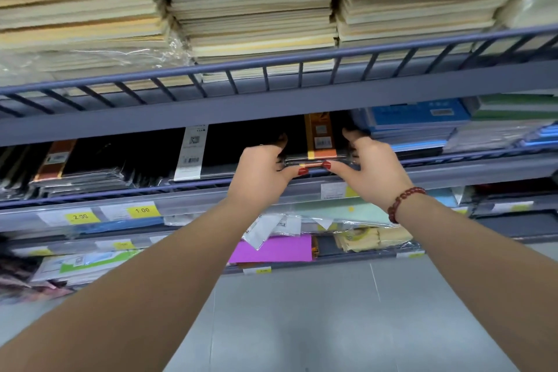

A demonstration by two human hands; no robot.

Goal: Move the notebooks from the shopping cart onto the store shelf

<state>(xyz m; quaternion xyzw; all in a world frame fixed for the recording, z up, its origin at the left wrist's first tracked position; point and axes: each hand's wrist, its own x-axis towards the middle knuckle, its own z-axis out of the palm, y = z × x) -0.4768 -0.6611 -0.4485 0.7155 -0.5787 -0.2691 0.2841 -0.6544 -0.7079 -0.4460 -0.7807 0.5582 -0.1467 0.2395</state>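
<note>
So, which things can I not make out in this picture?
- Shopping cart: outside the head view's frame.
- How far the left hand and right hand, gripping the black notebooks, reach over them: lost in shadow under the upper shelf.
- Print on the orange band: too small.
- Lower price tags: blurred.

Legible: "2.00" on a yellow price tag (81, 216) and "1.00" on a second yellow tag (142, 210) just right of it, both in the clear price rail (196, 204). Print and codes on the white band (192, 151) and orange band (320, 139) of the black notebooks (235, 145) too blurred to read.
</note>
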